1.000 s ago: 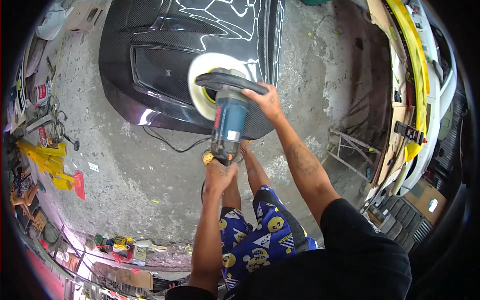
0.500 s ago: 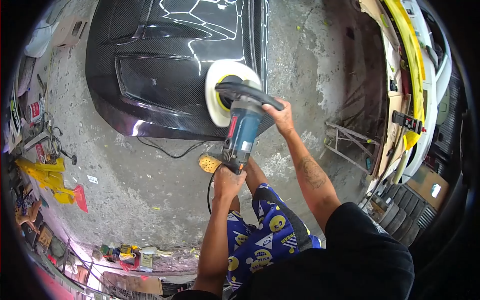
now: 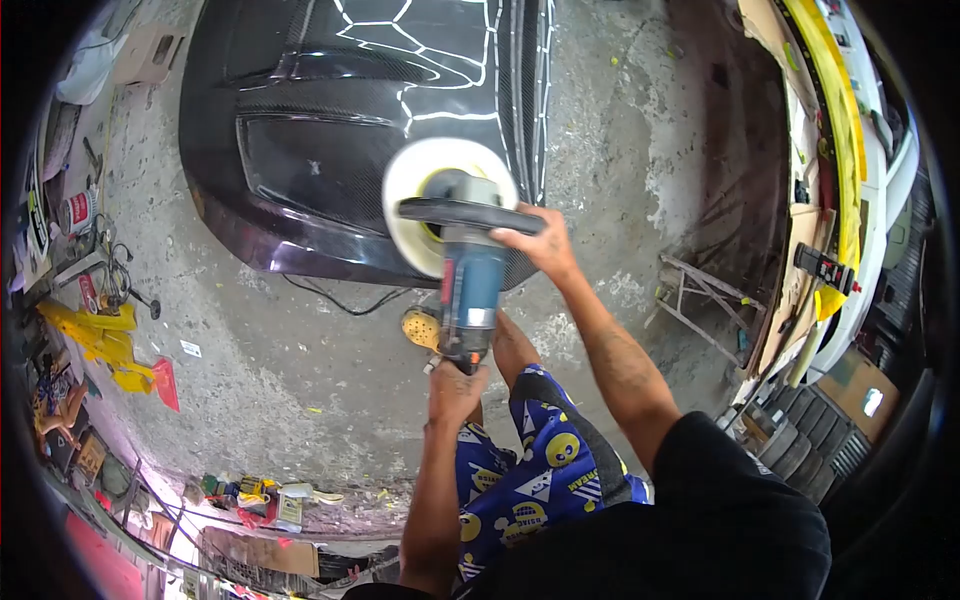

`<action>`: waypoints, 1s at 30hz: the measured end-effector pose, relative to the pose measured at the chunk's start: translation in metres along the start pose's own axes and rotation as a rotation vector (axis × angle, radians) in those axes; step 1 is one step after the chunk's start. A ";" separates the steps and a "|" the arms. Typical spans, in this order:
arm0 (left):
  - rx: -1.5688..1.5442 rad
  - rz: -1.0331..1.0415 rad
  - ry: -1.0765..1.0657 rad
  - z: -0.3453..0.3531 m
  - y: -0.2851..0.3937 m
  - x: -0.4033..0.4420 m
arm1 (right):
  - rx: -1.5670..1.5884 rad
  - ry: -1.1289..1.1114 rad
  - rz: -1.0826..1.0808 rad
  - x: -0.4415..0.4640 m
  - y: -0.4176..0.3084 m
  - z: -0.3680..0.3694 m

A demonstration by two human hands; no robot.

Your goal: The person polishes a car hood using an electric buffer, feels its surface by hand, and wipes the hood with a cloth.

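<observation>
A blue-and-black polisher [image 3: 474, 282] with a round white pad [image 3: 405, 205] is between my two hands. My left hand [image 3: 457, 393] is wrapped round the rear end of its body, near the orange switch. My right hand [image 3: 542, 243] grips the right end of the black bow-shaped front handle [image 3: 470, 213]. The pad lies over the near right corner of a glossy black carbon-fibre car hood [image 3: 320, 165], hiding part of it. Bright hexagonal light reflections cross the hood's surface. The pad's edge looks blurred.
A black cable [image 3: 335, 302] runs along the concrete floor below the hood. A yellow clog [image 3: 421, 328] is on my foot. To the right stand a metal trestle [image 3: 708, 300] and a yellow car panel [image 3: 838, 120]. Yellow parts [image 3: 95, 340] and a red-labelled can [image 3: 77, 214] sit at left.
The polisher has swung to the left at its pad end and now points more nearly straight ahead. My right hand has moved slightly left and down with the handle. The view has shifted a little.
</observation>
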State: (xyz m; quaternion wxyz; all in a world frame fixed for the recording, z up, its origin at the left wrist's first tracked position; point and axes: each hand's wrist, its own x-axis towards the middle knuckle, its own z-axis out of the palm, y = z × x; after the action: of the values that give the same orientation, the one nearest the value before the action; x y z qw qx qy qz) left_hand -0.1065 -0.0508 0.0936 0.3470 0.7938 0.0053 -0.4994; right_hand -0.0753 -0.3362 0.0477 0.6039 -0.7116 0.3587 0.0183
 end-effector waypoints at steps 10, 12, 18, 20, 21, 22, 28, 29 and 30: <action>0.140 -0.019 0.246 -0.034 0.020 0.010 | -0.033 -0.042 -0.014 0.032 -0.058 0.043; 0.102 -0.030 0.181 -0.038 0.039 0.018 | -0.014 -0.036 -0.006 0.043 -0.062 0.037; 0.038 0.139 0.229 -0.028 0.058 0.042 | 0.060 -0.006 -0.075 0.072 -0.058 0.011; 0.096 -0.005 0.249 -0.042 0.073 0.047 | 0.068 -0.031 -0.072 0.088 -0.072 0.024; 0.107 -0.036 0.251 -0.054 0.079 0.051 | 0.046 -0.031 -0.085 0.101 -0.075 0.034; 0.120 -0.063 0.252 -0.066 0.085 0.056 | 0.048 -0.051 -0.071 0.112 -0.078 0.040; 0.098 -0.014 0.151 -0.048 0.112 0.058 | 0.070 0.043 -0.022 0.104 -0.077 -0.007; 0.121 -0.001 0.153 -0.035 0.111 0.057 | 0.079 0.062 -0.030 0.101 -0.063 -0.017; 0.144 0.014 0.159 -0.032 0.113 0.058 | 0.088 0.084 -0.057 0.100 -0.061 -0.022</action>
State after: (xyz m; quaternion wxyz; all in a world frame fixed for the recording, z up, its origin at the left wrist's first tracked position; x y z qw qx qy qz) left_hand -0.0123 -0.1386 0.1174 0.2908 0.8539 -0.0087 -0.4316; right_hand 0.0220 -0.4034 0.0591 0.6194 -0.6943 0.3638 -0.0448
